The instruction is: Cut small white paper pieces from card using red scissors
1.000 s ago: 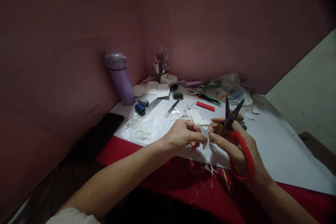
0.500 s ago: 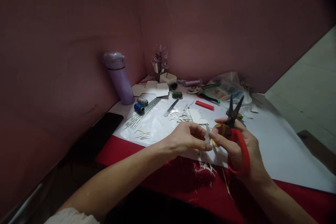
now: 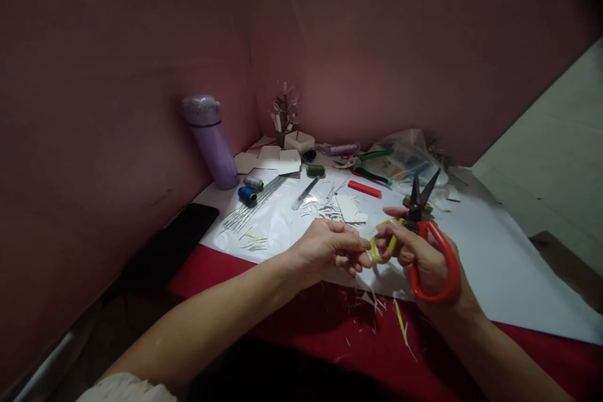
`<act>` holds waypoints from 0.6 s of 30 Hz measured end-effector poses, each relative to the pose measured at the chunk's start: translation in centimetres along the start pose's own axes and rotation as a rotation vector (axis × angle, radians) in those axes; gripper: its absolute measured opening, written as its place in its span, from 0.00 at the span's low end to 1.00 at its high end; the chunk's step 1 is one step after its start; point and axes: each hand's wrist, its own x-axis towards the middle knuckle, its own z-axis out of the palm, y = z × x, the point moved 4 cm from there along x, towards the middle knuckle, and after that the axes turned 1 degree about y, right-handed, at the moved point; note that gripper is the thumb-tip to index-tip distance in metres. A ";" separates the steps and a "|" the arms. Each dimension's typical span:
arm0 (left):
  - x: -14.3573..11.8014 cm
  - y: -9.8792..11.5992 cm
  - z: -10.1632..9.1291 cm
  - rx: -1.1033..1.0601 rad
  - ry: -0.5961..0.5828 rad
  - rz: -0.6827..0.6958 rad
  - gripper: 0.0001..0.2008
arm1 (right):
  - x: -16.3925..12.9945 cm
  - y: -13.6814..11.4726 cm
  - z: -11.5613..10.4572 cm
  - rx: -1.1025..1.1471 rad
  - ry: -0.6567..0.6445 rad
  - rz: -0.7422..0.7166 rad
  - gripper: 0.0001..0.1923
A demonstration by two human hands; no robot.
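As I view the work from afar through one head camera, one red cloth [image 3: 292, 320] lies nearest, bearing one yellow strip [image 3: 400, 321] and pale offcuts [image 3: 374, 303] too numerous to count. Above its far edge are two hands. The left hand [image 3: 330, 248] has thumb and forefinger together at the tips; I cannot tell whether anything thin lies between them. The right hand [image 3: 431, 264], just to the right, has its fingers curled around one pair of scissors [image 3: 414, 213], with one red loop, one yellow loop and two dark blades spread apart, pointing far. One white sheet [image 3: 509, 264] extends beneath. One black slab [image 3: 188, 232] lies at left. Farther, I count three spools: one blue [image 3: 247, 195], one grey [image 3: 254, 183], one green [image 3: 315, 170]. Beside the first two is one bundle of wires [image 3: 252, 206]; rightward lies one red bar [image 3: 364, 189]. Farther still are one purple bottle [image 3: 211, 144] at left, one pair of cutters [image 3: 372, 174] with two handles, one open box [image 3: 299, 141], one clear bag [image 3: 405, 151] at right and, farthest, one miniature tree [image 3: 285, 107].
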 end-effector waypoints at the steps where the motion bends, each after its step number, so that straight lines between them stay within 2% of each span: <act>1: 0.0 0.1 -0.1 -0.002 -0.009 -0.001 0.09 | 0.2 0.0 0.0 0.008 -0.031 0.009 0.16; 8: -0.1 0.3 -0.2 0.041 -0.044 -0.013 0.07 | 0.2 -0.2 0.0 -0.102 -0.152 -0.024 0.17; 15: -0.4 0.6 0.0 0.181 0.001 0.015 0.09 | -0.2 -1.1 0.1 -0.228 -0.099 -0.044 0.22; 18: -0.6 0.9 0.1 0.238 0.010 0.007 0.09 | 0.1 -1.3 0.2 -0.277 -0.151 -0.037 0.21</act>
